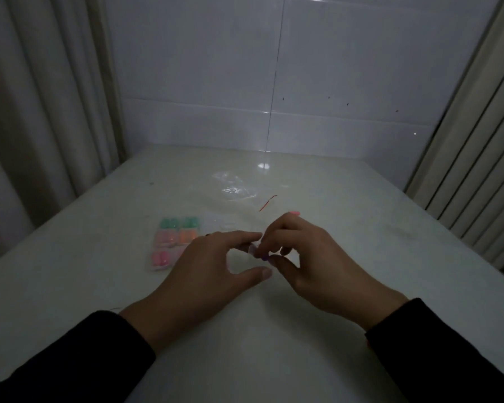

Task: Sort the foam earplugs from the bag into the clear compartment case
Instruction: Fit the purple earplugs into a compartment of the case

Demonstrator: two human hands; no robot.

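Note:
The clear compartment case [173, 242] lies flat on the white table, left of centre, holding green, orange and pink foam earplugs in separate cells. My left hand [213, 266] hovers over the case's right side, fingers nearly straight and thumb spread, hiding that part of the case. Fingertip to fingertip with it, my right hand [309, 263] pinches a small purple earplug [264, 258] between thumb and curled fingers. A pink earplug [294, 213] shows just behind my right hand. The crumpled clear bag [233, 187] lies farther back, with a red strip [268, 202] at its edge.
The table [361, 228] meets a white tiled wall at the back. Curtains hang along both sides. The light is dim, so small clear items near my fingertips are hard to make out.

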